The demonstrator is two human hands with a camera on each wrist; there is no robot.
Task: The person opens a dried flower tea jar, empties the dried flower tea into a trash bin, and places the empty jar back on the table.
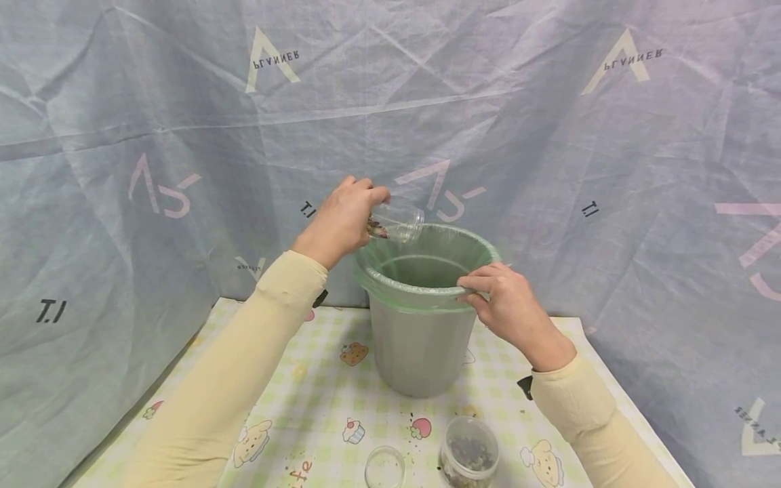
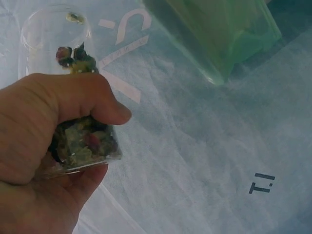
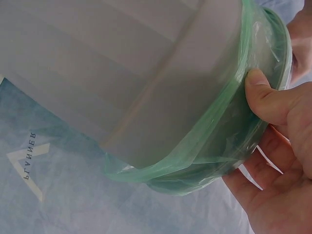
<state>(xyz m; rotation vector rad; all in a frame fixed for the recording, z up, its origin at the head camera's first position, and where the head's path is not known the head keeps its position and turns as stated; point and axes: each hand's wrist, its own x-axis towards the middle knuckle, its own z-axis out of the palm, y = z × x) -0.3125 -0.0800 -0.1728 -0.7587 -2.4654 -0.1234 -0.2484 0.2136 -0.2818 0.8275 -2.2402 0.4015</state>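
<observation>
My left hand (image 1: 346, 220) grips a clear plastic jar (image 1: 399, 222), tipped nearly on its side with its mouth over the bin's left rim. Dried flower buds and leaves (image 2: 87, 139) fill the jar's base, and a few lie along its wall in the left wrist view. Below stands a grey trash bin (image 1: 421, 346) lined with a green bag (image 1: 421, 268) folded over its rim. My right hand (image 1: 512, 305) pinches the bin's rim and the bag at the right side, the thumb (image 3: 261, 95) outside and the fingers over the edge.
Near the front of the table stands an open clear jar (image 1: 468, 451) with dark dried bits in it. Beside it lies a round clear lid (image 1: 385, 468). Small crumbs dot the checked tablecloth (image 1: 323, 379). A grey-blue cloth (image 1: 342, 129) hangs behind and at both sides.
</observation>
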